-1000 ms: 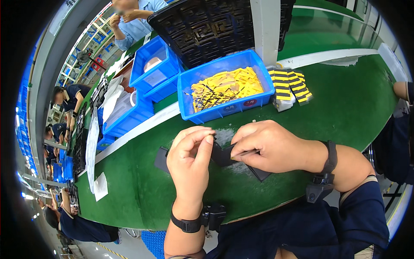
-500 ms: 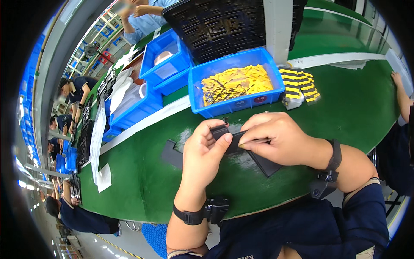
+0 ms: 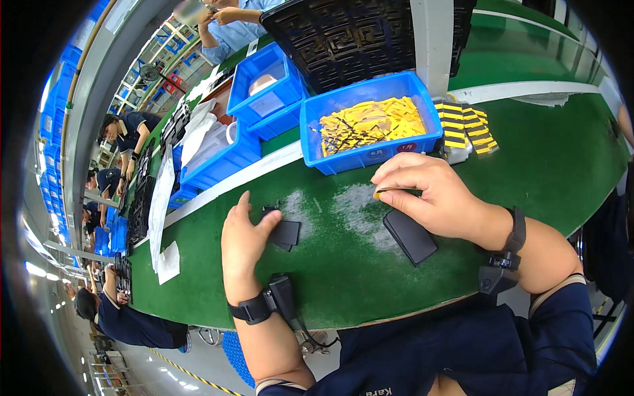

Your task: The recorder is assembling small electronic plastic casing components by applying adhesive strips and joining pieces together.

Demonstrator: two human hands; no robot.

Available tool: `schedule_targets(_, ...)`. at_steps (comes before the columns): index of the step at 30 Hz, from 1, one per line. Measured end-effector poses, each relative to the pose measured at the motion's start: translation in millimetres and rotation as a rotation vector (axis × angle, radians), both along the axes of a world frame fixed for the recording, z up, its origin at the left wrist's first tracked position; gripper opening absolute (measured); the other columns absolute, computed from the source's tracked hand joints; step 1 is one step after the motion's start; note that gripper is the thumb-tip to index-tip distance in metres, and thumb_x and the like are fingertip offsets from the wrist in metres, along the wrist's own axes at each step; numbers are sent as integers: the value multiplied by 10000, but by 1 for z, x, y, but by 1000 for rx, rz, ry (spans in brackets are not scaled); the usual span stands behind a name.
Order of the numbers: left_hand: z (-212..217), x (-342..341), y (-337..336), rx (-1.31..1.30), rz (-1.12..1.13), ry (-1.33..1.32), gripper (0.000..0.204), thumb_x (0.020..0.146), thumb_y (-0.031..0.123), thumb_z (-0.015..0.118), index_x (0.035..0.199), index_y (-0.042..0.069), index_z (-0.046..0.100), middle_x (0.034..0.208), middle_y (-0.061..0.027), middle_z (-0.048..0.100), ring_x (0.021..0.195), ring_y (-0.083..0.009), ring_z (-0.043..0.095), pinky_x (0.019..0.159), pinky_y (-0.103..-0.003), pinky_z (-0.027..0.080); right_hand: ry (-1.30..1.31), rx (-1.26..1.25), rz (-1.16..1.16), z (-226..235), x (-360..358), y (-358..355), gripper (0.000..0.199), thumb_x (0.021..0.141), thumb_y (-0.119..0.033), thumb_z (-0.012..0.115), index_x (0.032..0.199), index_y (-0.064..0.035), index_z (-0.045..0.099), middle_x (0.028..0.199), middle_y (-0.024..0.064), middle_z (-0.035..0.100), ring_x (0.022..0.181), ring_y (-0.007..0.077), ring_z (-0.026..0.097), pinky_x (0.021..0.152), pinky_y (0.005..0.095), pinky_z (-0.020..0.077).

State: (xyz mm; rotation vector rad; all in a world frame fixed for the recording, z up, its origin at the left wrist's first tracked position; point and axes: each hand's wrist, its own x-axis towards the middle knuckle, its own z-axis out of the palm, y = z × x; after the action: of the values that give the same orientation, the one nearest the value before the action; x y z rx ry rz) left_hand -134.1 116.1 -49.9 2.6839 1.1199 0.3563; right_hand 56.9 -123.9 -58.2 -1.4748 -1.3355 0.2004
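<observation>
My left hand (image 3: 243, 232) is open, its fingers spread, beside a small pile of flat black rectangular pieces (image 3: 285, 233); the thumb is near or touching the top one. My right hand (image 3: 432, 195) is closed in a pinch on a thin dark strip (image 3: 404, 191) with a yellowish end. Most of the strip is hidden by the fingers, so its kind is unclear. Just below that hand lies a stack of black rectangular plates (image 3: 411, 239) on the green tabletop (image 3: 343, 277).
Beyond my hands stands a blue bin (image 3: 371, 157) of yellow and black strips. Yellow-and-black striped pieces (image 3: 465, 125) lie to its right. More blue bins (image 3: 221, 162), a white paper (image 3: 168, 263) and a metal post (image 3: 432, 46) are around; co-workers sit farther off.
My left hand has moved left, letting go of the black piece, which now lies on the left pile. My right hand has risen slightly, still pinching the thin strip.
</observation>
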Motion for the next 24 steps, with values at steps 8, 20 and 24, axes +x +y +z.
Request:
schedule_targets(8,6,-4,-26,32,-163,256,950,628,329,813,1360,-71,357,1108,-242,581,1048,-379,547,920,-411,456,-64,-55,4,2,3,-3,87,827,-29,631,893,15,666,919,103,650,816,227,623,707,314,497)
schedule_targets(20,15,23,-30,85,-351,-210,547,734,220,747,1207,29,551,1026,-178,622,949,-299,607,822,-392,496,355,-167,-63,7,6,-1,133,840,-75,679,942,12,679,833,16,632,765,77,563,686,229,459)
schedule_targets(24,22,57,-96,-344,-605,-472,314,763,58,714,1060,18,623,908,-119,645,780,-189,639,678,-290,512,662,-159,9,9,-2,3,156,851,-58,669,987,16,652,871,31,651,803,68,586,734,234,502)
